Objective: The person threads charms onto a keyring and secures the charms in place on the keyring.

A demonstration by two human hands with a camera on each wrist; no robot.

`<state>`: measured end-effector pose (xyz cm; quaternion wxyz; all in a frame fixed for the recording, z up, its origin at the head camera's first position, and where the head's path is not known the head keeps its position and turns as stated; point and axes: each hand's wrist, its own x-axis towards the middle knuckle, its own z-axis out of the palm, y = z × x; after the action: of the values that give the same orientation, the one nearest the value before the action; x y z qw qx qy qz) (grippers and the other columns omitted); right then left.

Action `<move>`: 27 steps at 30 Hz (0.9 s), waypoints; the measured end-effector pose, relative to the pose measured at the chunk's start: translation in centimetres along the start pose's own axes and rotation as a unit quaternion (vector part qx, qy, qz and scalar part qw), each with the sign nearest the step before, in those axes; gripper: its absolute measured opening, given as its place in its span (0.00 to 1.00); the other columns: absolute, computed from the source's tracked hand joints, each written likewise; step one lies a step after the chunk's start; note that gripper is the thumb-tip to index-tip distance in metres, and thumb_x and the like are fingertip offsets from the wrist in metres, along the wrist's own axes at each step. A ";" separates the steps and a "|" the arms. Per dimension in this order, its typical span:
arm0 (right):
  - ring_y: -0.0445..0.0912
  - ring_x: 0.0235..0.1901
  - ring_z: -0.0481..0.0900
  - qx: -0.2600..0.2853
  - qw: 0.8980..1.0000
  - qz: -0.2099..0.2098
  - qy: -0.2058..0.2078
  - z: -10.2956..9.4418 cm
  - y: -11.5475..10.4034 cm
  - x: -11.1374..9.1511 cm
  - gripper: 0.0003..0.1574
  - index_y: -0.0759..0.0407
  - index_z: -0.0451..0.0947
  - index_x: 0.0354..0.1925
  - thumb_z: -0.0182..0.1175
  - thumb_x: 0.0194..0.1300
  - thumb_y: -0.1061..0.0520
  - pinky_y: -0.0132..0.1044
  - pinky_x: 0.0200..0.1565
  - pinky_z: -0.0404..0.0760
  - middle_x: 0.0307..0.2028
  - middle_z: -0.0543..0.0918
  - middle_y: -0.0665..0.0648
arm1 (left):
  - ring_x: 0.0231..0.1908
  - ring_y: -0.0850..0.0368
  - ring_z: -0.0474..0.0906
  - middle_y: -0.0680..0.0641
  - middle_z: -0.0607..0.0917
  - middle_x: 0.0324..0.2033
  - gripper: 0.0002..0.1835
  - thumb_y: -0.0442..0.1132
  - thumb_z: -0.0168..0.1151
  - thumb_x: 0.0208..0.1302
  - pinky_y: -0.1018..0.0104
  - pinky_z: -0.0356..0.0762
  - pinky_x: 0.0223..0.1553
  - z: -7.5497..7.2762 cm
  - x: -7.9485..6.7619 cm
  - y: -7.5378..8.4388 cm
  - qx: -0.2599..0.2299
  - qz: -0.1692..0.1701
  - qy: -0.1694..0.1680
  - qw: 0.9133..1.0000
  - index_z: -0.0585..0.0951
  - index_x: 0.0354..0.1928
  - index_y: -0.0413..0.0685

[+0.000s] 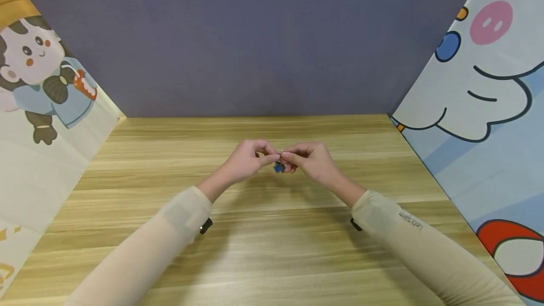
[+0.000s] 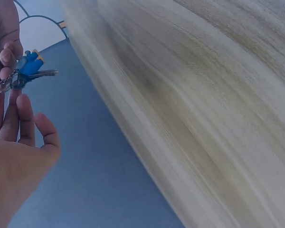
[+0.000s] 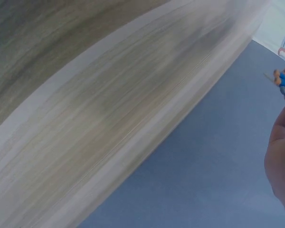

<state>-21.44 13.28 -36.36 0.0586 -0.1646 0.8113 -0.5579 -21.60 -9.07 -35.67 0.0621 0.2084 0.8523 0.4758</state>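
Observation:
Over the middle of the table, my left hand (image 1: pixel 247 160) and right hand (image 1: pixel 315 160) meet fingertip to fingertip. Between them they pinch the metal ring and chain of a keychain (image 1: pixel 279 168). A small blue figure (image 2: pixel 32 65) with orange-yellow parts hangs from it, seen close up in the left wrist view. Beside the figure a thin metal key (image 2: pixel 45 73) sticks out sideways, and the chain (image 2: pixel 5 83) runs up to the fingers. In the right wrist view the blue figure (image 3: pixel 284 80) shows at the right edge. Fingertips partly hide the ring.
The wood-grain table (image 1: pixel 272 259) spreads beneath both arms. A grey-blue panel (image 1: pixel 255 41) stands along its far edge. Cartoon-printed walls rise on the left (image 1: pixel 25 169) and right (image 1: pixel 446 164).

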 end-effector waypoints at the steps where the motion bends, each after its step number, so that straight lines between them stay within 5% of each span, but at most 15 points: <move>1: 0.45 0.28 0.88 -0.001 1.000 -0.002 0.001 0.0 0.0 0.0 0.11 0.64 0.91 0.46 0.67 0.75 0.57 0.42 0.36 0.90 0.31 0.92 0.60 | 0.40 0.48 0.81 0.48 0.91 0.40 0.08 0.44 0.67 0.76 0.64 0.78 0.40 0.0 0.0 0.0 0.002 0.002 -0.001 1.000 0.88 0.41 0.47; 10: 0.45 0.28 0.88 0.002 1.000 -0.007 0.002 0.1 -0.1 0.1 0.11 0.65 0.91 0.47 0.67 0.75 0.57 0.40 0.36 0.90 0.34 0.92 0.65 | 0.46 0.53 0.77 0.47 0.86 0.44 0.07 0.41 0.64 0.78 0.61 0.76 0.44 -0.1 0.1 -0.2 0.029 0.034 0.002 0.999 0.86 0.41 0.47; 18: 0.43 0.27 0.87 0.021 1.000 -0.009 0.016 0.1 0.0 0.2 0.11 0.68 0.90 0.46 0.68 0.74 0.60 0.40 0.35 0.90 0.33 0.92 0.67 | 0.41 0.51 0.81 0.43 0.88 0.40 0.06 0.39 0.62 0.79 0.60 0.77 0.43 0.0 0.1 -0.3 0.009 0.039 0.002 0.999 0.85 0.42 0.49; 27: 0.42 0.27 0.87 0.081 0.996 0.001 0.035 -0.1 0.4 0.4 0.13 0.71 0.89 0.46 0.68 0.74 0.60 0.38 0.36 0.89 0.33 0.92 0.58 | 0.41 0.49 0.81 0.47 0.89 0.40 0.06 0.39 0.62 0.79 0.63 0.74 0.40 0.3 0.4 -0.2 -0.019 0.022 0.031 0.999 0.85 0.43 0.49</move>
<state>-21.94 13.38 -36.63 0.0437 -0.1391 0.7649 -0.6274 -21.91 -8.77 -35.98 0.0294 0.2110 0.8397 0.4995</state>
